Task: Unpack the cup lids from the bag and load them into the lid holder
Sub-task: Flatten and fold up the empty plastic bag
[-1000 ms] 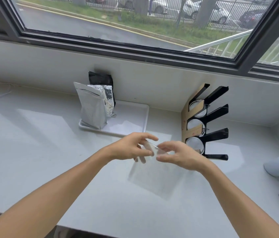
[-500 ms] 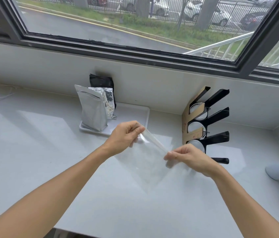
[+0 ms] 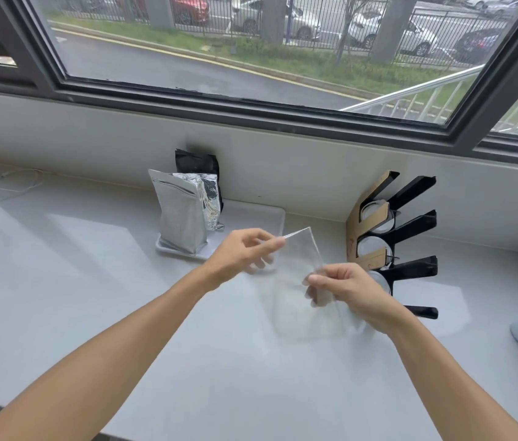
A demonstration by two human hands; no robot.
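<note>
While pinched, clear limp bag (image 3: 295,281).

A pale worktop (image 3: 60,281) runs under a dark-framed window (image 3: 251,113); daylight falls on it, with a white wall (image 3: 92,138) between.

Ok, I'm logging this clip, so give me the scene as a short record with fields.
left hand: pinches top corner of the bag
right hand: pinches the bag's right edge
bag: clear, held above the counter, looks empty
holder: black, by the wall, lids in its slots
tray: holds foil pouches
</note>
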